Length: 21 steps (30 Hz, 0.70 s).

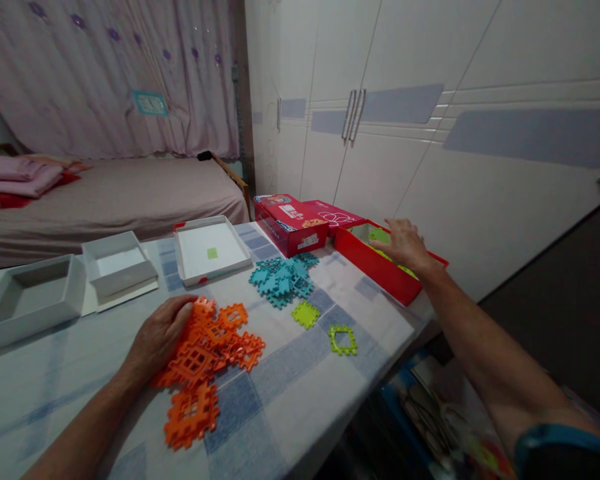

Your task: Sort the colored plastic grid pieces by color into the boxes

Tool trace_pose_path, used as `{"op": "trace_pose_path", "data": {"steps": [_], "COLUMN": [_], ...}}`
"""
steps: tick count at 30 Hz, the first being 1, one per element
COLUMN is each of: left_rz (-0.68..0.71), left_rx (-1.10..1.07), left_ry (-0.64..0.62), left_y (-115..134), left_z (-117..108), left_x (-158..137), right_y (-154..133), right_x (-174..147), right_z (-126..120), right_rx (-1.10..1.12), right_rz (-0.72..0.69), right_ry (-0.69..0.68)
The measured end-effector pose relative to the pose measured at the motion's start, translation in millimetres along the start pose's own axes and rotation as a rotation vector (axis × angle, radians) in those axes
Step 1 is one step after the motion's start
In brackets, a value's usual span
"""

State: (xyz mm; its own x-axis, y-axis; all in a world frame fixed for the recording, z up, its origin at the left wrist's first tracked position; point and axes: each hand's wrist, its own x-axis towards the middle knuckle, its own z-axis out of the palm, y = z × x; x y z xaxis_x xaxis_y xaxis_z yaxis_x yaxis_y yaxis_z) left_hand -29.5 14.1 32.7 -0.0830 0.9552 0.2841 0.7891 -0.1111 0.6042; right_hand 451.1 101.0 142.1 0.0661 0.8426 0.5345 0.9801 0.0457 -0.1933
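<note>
My left hand [161, 333] lies against the left side of a pile of orange interlocking plastic pieces [205, 347], its fingers laid out along the pile's edge. I see nothing gripped in it. My right hand [405, 243] is over an open red box [373, 267], thumb and fingers apart. Lime-green pieces [380, 235] show inside that box, partly hidden by the hand. A heap of turquoise pieces [283, 279] lies mid-table. Near it are a solid lime-green square piece [306, 315] and a lime-green frame piece [343, 340] with an open centre.
A closed red box [291, 223] and a red lid [335, 215] lie at the back. Left of them are a shallow white tray [213, 270] and two white boxes [115, 270]. Behind the table are a bed [155, 187] and a white wardrobe [325, 87]. The table edge runs along the right.
</note>
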Motion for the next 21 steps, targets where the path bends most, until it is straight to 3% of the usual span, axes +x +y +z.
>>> {"op": "trace_pose_path", "data": {"steps": [2,6,8,11,16,21], "left_rz": [0.001,-0.01,-0.014,-0.022,-0.026,-0.004], "left_rx": [0.0,0.002,0.006,0.006,0.001,0.009], "left_ry": [-0.003,-0.009,-0.018,-0.032,-0.02,-0.02], "left_y": [0.9,3.1,4.3,5.4,4.7,2.4], "left_z": [-1.1,-2.8,-2.9,-2.3,-1.6,-1.3], "left_x": [-0.7,-2.1,-2.6,-3.2,-3.9,-3.6], "right_y": [-7.9,-38.0,-50.3,-58.2,-59.9,-88.5], "right_x": [-20.8,-94.2,-125.6,-150.5,-147.6,-135.9], "right_z": [0.4,-3.2,-4.2,-2.0,0.9,9.3], "right_rx": [0.087,0.404,0.424,0.329,0.319,0.401], "right_rz": [-0.102,-0.356,-0.424,-0.418,-0.385,-0.27], "right_ry": [-0.108,-0.633,-0.765,-0.773,-0.71,-0.495]}}
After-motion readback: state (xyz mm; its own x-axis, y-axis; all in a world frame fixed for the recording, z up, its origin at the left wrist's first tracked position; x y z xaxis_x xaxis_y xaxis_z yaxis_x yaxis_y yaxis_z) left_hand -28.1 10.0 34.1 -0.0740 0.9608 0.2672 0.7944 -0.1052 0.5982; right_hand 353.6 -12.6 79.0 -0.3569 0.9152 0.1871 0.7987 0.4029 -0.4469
